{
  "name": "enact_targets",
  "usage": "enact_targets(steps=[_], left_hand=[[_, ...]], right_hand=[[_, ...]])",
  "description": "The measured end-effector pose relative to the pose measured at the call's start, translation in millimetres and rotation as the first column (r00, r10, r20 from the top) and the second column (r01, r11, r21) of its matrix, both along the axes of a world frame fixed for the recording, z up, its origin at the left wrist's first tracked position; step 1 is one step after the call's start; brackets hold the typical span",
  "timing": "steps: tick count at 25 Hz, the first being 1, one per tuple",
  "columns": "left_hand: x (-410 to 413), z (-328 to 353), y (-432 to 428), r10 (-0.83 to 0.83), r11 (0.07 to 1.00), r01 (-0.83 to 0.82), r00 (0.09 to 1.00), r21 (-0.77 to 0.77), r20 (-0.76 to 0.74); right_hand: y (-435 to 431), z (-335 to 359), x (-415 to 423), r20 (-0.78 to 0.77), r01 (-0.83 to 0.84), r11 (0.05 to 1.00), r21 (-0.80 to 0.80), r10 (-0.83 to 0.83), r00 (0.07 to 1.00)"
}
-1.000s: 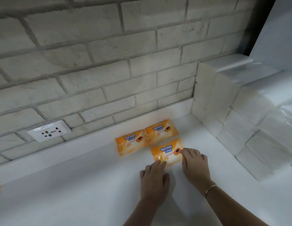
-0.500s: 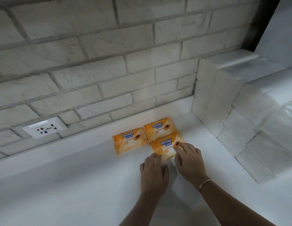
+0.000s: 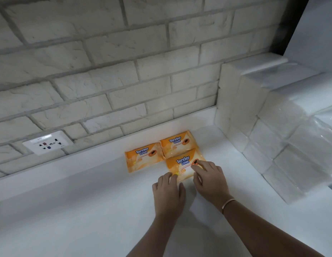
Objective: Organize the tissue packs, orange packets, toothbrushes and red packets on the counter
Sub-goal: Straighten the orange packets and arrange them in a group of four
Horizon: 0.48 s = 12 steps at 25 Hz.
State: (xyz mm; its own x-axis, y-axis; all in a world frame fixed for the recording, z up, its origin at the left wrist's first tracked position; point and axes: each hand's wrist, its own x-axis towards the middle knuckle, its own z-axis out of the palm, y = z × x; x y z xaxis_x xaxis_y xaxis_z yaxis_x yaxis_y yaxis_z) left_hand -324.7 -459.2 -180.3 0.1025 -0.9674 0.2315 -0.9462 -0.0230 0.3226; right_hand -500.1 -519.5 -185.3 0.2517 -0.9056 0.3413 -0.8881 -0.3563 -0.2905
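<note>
We see the white counter (image 3: 87, 210), with stacked tissue packs (image 3: 272, 145) filling its right corner. Three orange packets (image 3: 144, 159) lie flat at its back; the front packet (image 3: 182, 166) overlaps one behind. Our left hand (image 3: 169, 193), fingers flat, touches its near edge; our right hand (image 3: 211, 182) presses fingertips on its right side.

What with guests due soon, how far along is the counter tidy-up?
Done: tissue packs stacked at right; two orange packets lying side by side by the wall. In hand: left hand and right hand touch a third orange packet in front of them. Left: toothbrushes and red packets, none in view.
</note>
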Motion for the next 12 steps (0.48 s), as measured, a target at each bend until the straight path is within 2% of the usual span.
enact_targets(steps=[5, 7, 10, 12], left_hand=[[-1, 9, 3, 0.025, 0.999, -0.024, 0.999, 0.023, -0.034], [1, 10, 4, 0.069, 0.998, -0.068, 0.972, 0.010, -0.225], [13, 18, 14, 0.190, 0.981, -0.180, 0.780, 0.076, -0.596], [21, 23, 26, 0.192, 0.979, -0.184, 0.699, 0.087, -0.689]], right_hand=[[1, 3, 0, -0.007, -0.015, 0.999, 0.037, 0.015, 1.000], [4, 6, -1, 0.014, -0.002, 0.999, 0.052, 0.001, 1.000], [29, 8, -1, 0.058, 0.025, 0.999, 0.046, -0.028, 0.998], [54, 9, 2, 0.088, 0.031, 0.999, 0.035, -0.034, 0.996]])
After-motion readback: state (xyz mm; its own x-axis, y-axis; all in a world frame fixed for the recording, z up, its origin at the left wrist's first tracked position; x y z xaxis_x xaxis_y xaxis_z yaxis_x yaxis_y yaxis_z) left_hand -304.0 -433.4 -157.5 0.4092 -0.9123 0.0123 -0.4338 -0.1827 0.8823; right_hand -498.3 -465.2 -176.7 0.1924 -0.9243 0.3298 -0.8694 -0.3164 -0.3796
